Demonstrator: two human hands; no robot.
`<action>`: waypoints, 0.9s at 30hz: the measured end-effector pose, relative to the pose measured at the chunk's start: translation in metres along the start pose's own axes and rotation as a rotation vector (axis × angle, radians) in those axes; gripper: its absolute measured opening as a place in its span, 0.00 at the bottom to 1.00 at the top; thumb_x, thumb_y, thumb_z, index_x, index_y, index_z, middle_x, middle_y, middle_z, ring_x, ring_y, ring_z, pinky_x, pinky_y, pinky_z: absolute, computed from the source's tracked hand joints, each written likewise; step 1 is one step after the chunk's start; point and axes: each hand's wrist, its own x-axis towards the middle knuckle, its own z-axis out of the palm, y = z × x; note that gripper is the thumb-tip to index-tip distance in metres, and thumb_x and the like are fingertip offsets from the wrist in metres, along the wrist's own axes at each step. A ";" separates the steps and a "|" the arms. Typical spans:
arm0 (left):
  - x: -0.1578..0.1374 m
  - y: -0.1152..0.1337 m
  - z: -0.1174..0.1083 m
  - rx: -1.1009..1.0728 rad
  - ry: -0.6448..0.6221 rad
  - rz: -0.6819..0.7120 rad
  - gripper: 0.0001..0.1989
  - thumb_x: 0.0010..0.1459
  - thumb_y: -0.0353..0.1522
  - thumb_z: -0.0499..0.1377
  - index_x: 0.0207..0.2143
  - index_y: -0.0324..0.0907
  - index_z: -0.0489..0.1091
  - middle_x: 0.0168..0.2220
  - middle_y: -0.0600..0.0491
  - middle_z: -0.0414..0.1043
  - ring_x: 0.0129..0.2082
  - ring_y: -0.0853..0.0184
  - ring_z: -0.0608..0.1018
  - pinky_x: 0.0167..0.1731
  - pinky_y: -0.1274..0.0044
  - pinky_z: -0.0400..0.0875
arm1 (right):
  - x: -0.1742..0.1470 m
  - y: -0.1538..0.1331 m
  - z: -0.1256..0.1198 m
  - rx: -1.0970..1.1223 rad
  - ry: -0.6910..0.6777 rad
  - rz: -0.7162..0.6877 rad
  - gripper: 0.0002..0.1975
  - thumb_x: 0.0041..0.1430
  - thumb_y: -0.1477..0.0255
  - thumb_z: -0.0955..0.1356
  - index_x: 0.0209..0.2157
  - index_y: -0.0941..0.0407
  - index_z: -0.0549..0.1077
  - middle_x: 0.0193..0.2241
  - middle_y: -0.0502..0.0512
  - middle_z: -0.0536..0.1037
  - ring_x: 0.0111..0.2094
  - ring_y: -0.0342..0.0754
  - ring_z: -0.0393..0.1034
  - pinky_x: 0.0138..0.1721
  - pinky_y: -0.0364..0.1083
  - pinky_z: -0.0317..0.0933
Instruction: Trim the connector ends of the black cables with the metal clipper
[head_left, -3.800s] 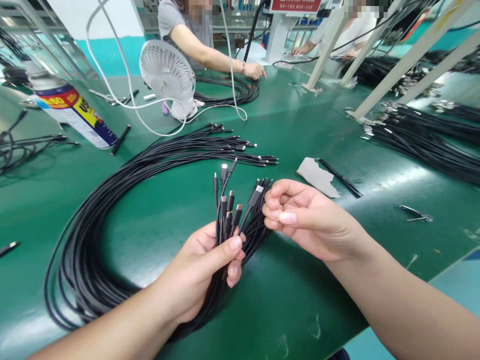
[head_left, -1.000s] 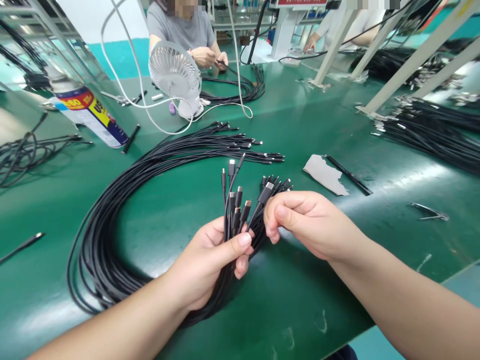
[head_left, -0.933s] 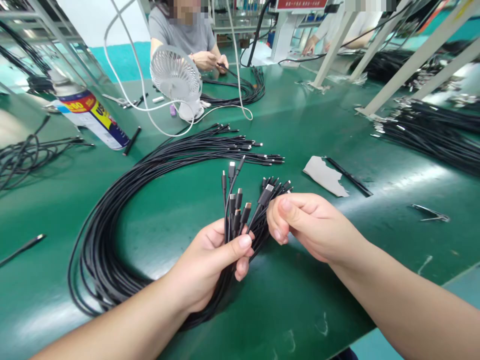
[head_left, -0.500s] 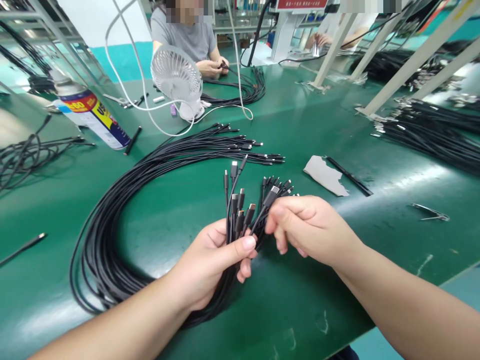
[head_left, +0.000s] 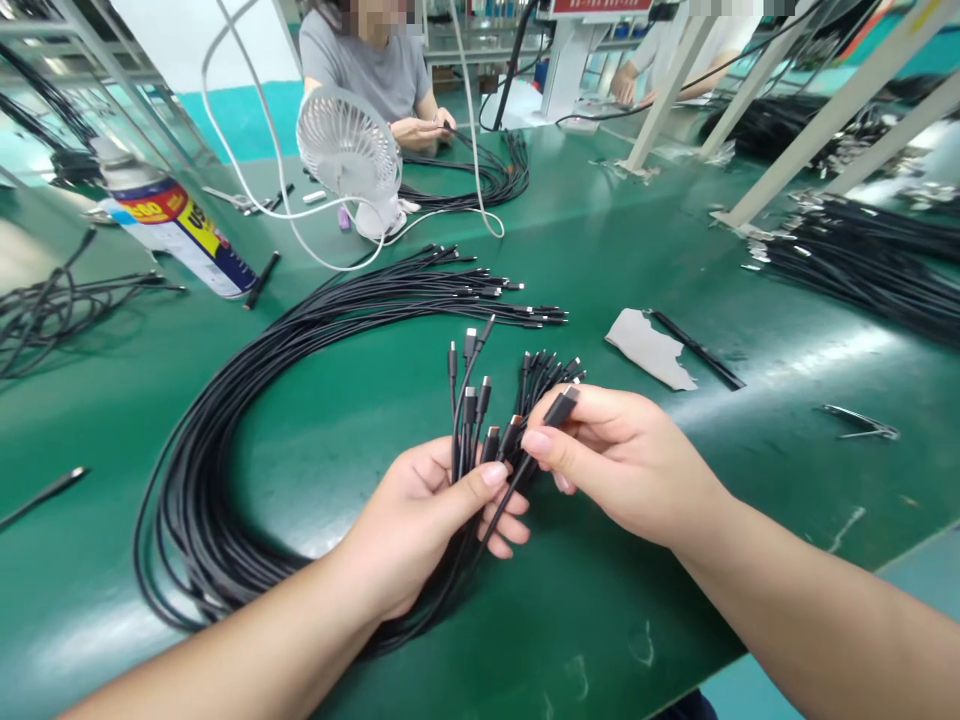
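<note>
While I have the left hand [head_left: 435,515] closed around a bunch of black cables [head_left: 470,402], its thumb laid across them, their plug ends poke up above the fist, most of them close to upright. With the right hand [head_left: 630,465] I pinch a single cable [head_left: 561,407] between thumb and forefinger at the lower end of its plug; its cord slants down past the left thumb and over the left fingers. Both hands are above the near part of the desk [head_left: 585,260], and more plug ends [head_left: 534,368] fan out just behind the right one. From the left hand the cables sweep in a wide loop [head_left: 202,500] toward the desk's left side and curve back, their other ends lying near its middle.

Off to the left I see a loose cable [head_left: 45,497]; toward the right edge lies a small metal tool [head_left: 859,422]. Farther in, a paper scrap [head_left: 649,350] sits just beside a black strip [head_left: 697,350]. Over on the left are a spray can [head_left: 180,230] and a cable tangle [head_left: 67,310]. A pile of cables [head_left: 870,265] lies along the right side. Beyond a white fan [head_left: 349,145], a person in grey [head_left: 364,75] works at the far edge near another coil [head_left: 487,180].
</note>
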 end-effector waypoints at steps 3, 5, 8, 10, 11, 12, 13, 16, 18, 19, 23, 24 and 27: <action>0.000 0.001 0.000 0.032 0.010 0.036 0.11 0.54 0.37 0.71 0.33 0.38 0.77 0.27 0.52 0.81 0.24 0.70 0.81 0.24 0.82 0.76 | 0.000 -0.001 -0.003 0.028 -0.103 0.073 0.14 0.59 0.64 0.73 0.26 0.56 0.70 0.20 0.45 0.70 0.19 0.39 0.63 0.22 0.41 0.62; 0.001 0.000 0.000 0.058 0.020 0.059 0.12 0.56 0.38 0.69 0.35 0.38 0.77 0.29 0.51 0.82 0.27 0.68 0.82 0.28 0.80 0.78 | 0.001 -0.003 -0.006 0.021 -0.204 0.116 0.14 0.59 0.64 0.73 0.25 0.56 0.70 0.20 0.45 0.69 0.19 0.39 0.63 0.22 0.41 0.61; 0.001 -0.001 -0.001 0.092 0.007 0.067 0.12 0.59 0.40 0.67 0.35 0.38 0.77 0.31 0.48 0.83 0.31 0.65 0.84 0.32 0.77 0.79 | 0.001 -0.004 -0.009 -0.014 -0.305 0.135 0.11 0.59 0.68 0.72 0.25 0.57 0.70 0.21 0.45 0.68 0.21 0.39 0.61 0.23 0.40 0.60; 0.000 -0.001 -0.002 0.098 -0.014 0.049 0.15 0.58 0.42 0.67 0.35 0.38 0.77 0.33 0.46 0.83 0.33 0.62 0.84 0.33 0.76 0.78 | 0.001 -0.003 -0.011 -0.057 -0.319 0.152 0.09 0.59 0.70 0.71 0.26 0.57 0.70 0.21 0.45 0.68 0.22 0.39 0.61 0.25 0.40 0.60; 0.000 0.000 -0.002 0.094 -0.022 0.043 0.15 0.58 0.42 0.67 0.35 0.38 0.78 0.35 0.45 0.83 0.35 0.61 0.84 0.33 0.75 0.78 | 0.002 -0.002 -0.013 -0.091 -0.317 0.159 0.09 0.59 0.70 0.70 0.27 0.57 0.71 0.22 0.46 0.69 0.24 0.40 0.62 0.27 0.41 0.61; 0.001 0.000 -0.002 0.088 -0.025 0.040 0.15 0.58 0.42 0.67 0.36 0.38 0.78 0.37 0.44 0.83 0.37 0.60 0.84 0.34 0.75 0.79 | 0.002 -0.002 -0.013 -0.126 -0.313 0.165 0.09 0.59 0.69 0.70 0.27 0.57 0.71 0.24 0.48 0.70 0.26 0.42 0.64 0.28 0.42 0.62; 0.001 0.000 -0.002 0.082 -0.024 0.046 0.14 0.59 0.41 0.67 0.37 0.39 0.78 0.40 0.44 0.83 0.39 0.60 0.84 0.37 0.74 0.79 | 0.002 -0.001 -0.014 -0.154 -0.313 0.161 0.08 0.60 0.69 0.69 0.28 0.57 0.71 0.25 0.49 0.72 0.28 0.43 0.66 0.30 0.43 0.64; 0.001 0.002 -0.003 0.066 -0.027 0.080 0.09 0.62 0.38 0.65 0.37 0.41 0.78 0.45 0.46 0.82 0.45 0.61 0.82 0.42 0.73 0.78 | 0.003 -0.001 -0.013 -0.164 -0.331 0.126 0.08 0.64 0.70 0.66 0.30 0.56 0.72 0.29 0.51 0.74 0.31 0.44 0.68 0.34 0.44 0.66; 0.001 0.003 -0.004 0.057 -0.045 0.080 0.09 0.62 0.38 0.65 0.34 0.41 0.78 0.45 0.47 0.82 0.45 0.62 0.81 0.42 0.74 0.77 | 0.003 -0.002 -0.011 -0.152 -0.323 0.104 0.08 0.64 0.71 0.65 0.30 0.56 0.71 0.30 0.51 0.75 0.31 0.44 0.68 0.33 0.43 0.66; 0.001 0.003 -0.004 0.048 -0.057 0.076 0.10 0.61 0.38 0.65 0.32 0.41 0.78 0.45 0.47 0.81 0.44 0.61 0.81 0.41 0.75 0.77 | 0.003 -0.002 -0.010 -0.152 -0.315 0.093 0.08 0.64 0.72 0.65 0.30 0.55 0.70 0.31 0.52 0.76 0.31 0.43 0.68 0.33 0.42 0.66; 0.000 0.004 -0.004 0.016 -0.085 0.057 0.12 0.58 0.38 0.68 0.28 0.40 0.76 0.50 0.46 0.79 0.46 0.60 0.80 0.41 0.75 0.77 | 0.001 -0.004 -0.009 -0.154 -0.324 0.042 0.07 0.64 0.74 0.65 0.31 0.56 0.71 0.32 0.52 0.78 0.32 0.43 0.69 0.33 0.41 0.67; 0.000 0.004 -0.004 0.008 -0.095 0.054 0.12 0.57 0.39 0.68 0.28 0.40 0.76 0.52 0.46 0.78 0.46 0.60 0.80 0.41 0.75 0.77 | 0.001 -0.005 -0.009 -0.161 -0.332 0.034 0.07 0.64 0.74 0.65 0.31 0.56 0.71 0.31 0.52 0.78 0.32 0.43 0.70 0.33 0.41 0.67; -0.001 0.004 -0.005 0.000 -0.124 0.047 0.12 0.57 0.40 0.68 0.28 0.40 0.76 0.56 0.47 0.75 0.46 0.61 0.79 0.42 0.75 0.76 | 0.000 -0.006 -0.011 -0.218 -0.348 0.023 0.07 0.65 0.73 0.65 0.32 0.56 0.73 0.29 0.51 0.78 0.30 0.43 0.69 0.31 0.41 0.66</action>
